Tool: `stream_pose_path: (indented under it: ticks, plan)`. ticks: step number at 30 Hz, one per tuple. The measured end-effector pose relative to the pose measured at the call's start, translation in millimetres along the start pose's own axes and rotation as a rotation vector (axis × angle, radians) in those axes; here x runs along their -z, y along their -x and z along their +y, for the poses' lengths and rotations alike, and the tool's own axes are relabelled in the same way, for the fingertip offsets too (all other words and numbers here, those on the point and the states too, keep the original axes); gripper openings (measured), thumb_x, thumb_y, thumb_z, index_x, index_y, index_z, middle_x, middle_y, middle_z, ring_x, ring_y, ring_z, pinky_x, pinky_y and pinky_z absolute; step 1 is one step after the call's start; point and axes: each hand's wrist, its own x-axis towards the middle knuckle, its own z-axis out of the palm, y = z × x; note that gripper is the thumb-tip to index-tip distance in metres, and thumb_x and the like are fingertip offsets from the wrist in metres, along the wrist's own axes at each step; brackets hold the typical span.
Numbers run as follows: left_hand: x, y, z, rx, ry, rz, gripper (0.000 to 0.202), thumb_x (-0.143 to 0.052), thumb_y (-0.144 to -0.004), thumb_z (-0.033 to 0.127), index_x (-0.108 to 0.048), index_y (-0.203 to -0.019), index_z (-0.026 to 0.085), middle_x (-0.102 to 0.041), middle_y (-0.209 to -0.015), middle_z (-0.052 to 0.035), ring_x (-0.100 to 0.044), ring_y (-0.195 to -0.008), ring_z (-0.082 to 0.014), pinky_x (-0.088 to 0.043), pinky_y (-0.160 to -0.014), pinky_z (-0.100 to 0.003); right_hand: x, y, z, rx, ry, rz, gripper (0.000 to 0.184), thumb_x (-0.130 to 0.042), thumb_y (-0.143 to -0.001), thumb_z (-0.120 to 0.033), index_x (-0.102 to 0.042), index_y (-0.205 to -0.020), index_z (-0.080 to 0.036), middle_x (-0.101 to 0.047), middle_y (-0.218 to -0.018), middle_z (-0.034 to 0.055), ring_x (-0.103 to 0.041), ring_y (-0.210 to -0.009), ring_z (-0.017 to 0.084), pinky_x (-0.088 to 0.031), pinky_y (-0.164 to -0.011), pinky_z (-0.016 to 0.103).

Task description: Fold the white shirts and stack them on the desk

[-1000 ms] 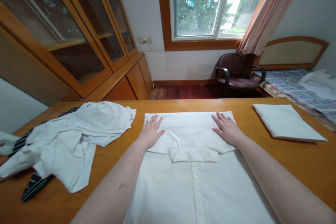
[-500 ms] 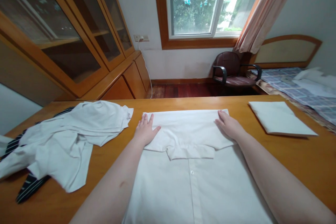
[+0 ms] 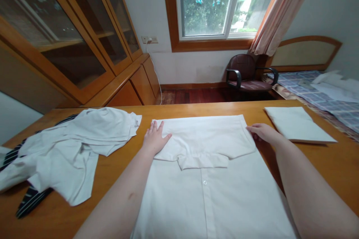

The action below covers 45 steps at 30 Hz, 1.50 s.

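A white buttoned shirt (image 3: 207,179) lies flat on the wooden table (image 3: 322,164) in front of me, its far part folded back over itself. My left hand (image 3: 154,139) rests flat and open on the far left corner of the fold. At the shirt's right edge, my right hand (image 3: 262,132) touches the cloth with its fingers curled at the hem; whether they pinch it is unclear.
A heap of crumpled white clothes (image 3: 75,145) over a dark striped garment (image 3: 30,198) lies at the left. A folded white cloth (image 3: 297,129) sits at the right. Beyond the table are a cabinet (image 3: 70,44), a chair (image 3: 249,76) and a bed (image 3: 328,89).
My right hand has slid from the top of the folded part out to the shirt's right edge. My left hand has shifted slightly left and stays flat on the fold.
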Motion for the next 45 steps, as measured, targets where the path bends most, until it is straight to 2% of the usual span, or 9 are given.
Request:
stream_pose_path:
  ticks: [6,12,18,24,28,30,32,35,45]
  plan:
    - [-1.7,0.0,-0.3,0.001,-0.028,0.010,0.082,-0.034,-0.082,0.067,-0.020,-0.148,0.019,-0.010,-0.154,-0.0163,-0.009,-0.141,-0.0298,-0.017,-0.111,-0.046,15.5,23.8,-5.4,0.040,-0.087,-0.461,0.035,-0.069,-0.067,-0.048,-0.055,-0.072,-0.017,-0.057,-0.060,0.0001,-0.044,-0.047,0.008,-0.030,-0.043,0.021]
    - [-2.3,-0.8,-1.1,0.001,-0.024,0.009,0.082,-0.033,-0.083,0.067,-0.020,-0.148,0.019,-0.009,-0.154,-0.0160,-0.008,-0.142,-0.0296,-0.017,-0.111,-0.045,14.2,17.6,5.3,-0.013,0.008,-0.586,0.043,-0.072,-0.059,-0.054,-0.059,-0.075,-0.016,-0.051,-0.049,-0.0030,-0.035,-0.039,0.006,-0.021,-0.039,0.021]
    - [0.6,0.5,0.3,0.001,-0.014,-0.005,0.082,-0.034,-0.083,0.066,-0.019,-0.148,0.019,-0.008,-0.154,-0.0168,-0.007,-0.142,-0.0296,-0.017,-0.111,-0.046,10.9,15.4,5.4,-0.116,0.101,-0.557,0.046,-0.070,-0.059,-0.059,-0.051,-0.053,-0.017,-0.052,-0.046,-0.0001,-0.037,-0.039,0.007,-0.023,-0.039,0.022]
    - [2.8,1.3,1.1,0.007,-0.017,-0.016,0.081,-0.034,-0.083,0.066,-0.019,-0.148,0.020,-0.009,-0.154,-0.0157,-0.006,-0.142,-0.0292,-0.017,-0.111,-0.046,16.3,21.4,-4.4,-0.127,0.255,-0.479,0.049,-0.058,-0.070,-0.065,-0.055,-0.057,-0.017,-0.061,-0.055,0.0067,-0.050,-0.045,0.013,-0.033,-0.042,0.025]
    - [0.6,0.6,0.0,0.004,-0.019,-0.008,0.081,-0.034,-0.083,0.066,-0.019,-0.148,0.020,-0.010,-0.154,-0.0162,-0.007,-0.142,-0.0292,-0.017,-0.111,-0.047,5.7,17.2,-21.3,0.041,0.366,0.140,0.053,-0.037,-0.084,-0.059,-0.063,-0.091,-0.014,-0.069,-0.091,0.0158,-0.065,-0.078,0.024,-0.049,-0.068,0.033]
    - [-0.2,0.5,-0.4,0.002,-0.022,0.001,0.081,-0.034,-0.083,0.066,-0.019,-0.148,0.019,-0.010,-0.154,-0.0165,-0.007,-0.142,-0.0292,-0.017,-0.111,-0.047,-11.3,11.5,-27.3,0.233,0.380,0.391,0.054,-0.034,-0.088,-0.052,-0.054,-0.120,-0.014,-0.058,-0.124,0.0167,-0.057,-0.109,0.027,-0.045,-0.090,0.037]
    - [-0.7,0.4,-0.7,-0.001,-0.024,0.009,0.081,-0.034,-0.083,0.066,-0.019,-0.148,0.019,-0.010,-0.154,-0.0169,-0.007,-0.142,-0.0292,-0.017,-0.111,-0.047,-32.2,5.2,-29.5,0.399,0.467,0.389,0.060,-0.033,-0.088,-0.050,-0.041,-0.135,-0.013,-0.039,-0.144,0.0159,-0.037,-0.131,0.028,-0.033,-0.105,0.039]
    - [-0.8,0.2,-0.9,-0.003,-0.021,0.005,0.081,-0.034,-0.083,0.066,-0.019,-0.148,0.019,-0.009,-0.154,-0.0169,-0.007,-0.142,-0.0294,-0.017,-0.111,-0.047,-57.6,-2.8,-27.6,0.386,0.651,0.266,0.071,-0.032,-0.088,-0.054,-0.028,-0.143,-0.008,-0.022,-0.151,0.0180,-0.014,-0.140,0.029,-0.023,-0.110,0.046]
    - [4.4,2.2,2.9,0.006,-0.022,-0.013,0.081,-0.034,-0.083,0.066,-0.019,-0.148,0.018,-0.009,-0.154,-0.0164,-0.007,-0.141,-0.0295,-0.018,-0.111,-0.045,-64.6,-7.1,-28.0,0.306,0.688,0.193,0.073,-0.028,-0.089,-0.055,-0.022,-0.147,-0.011,-0.017,-0.153,0.0142,-0.011,-0.141,0.027,-0.019,-0.111,0.047]
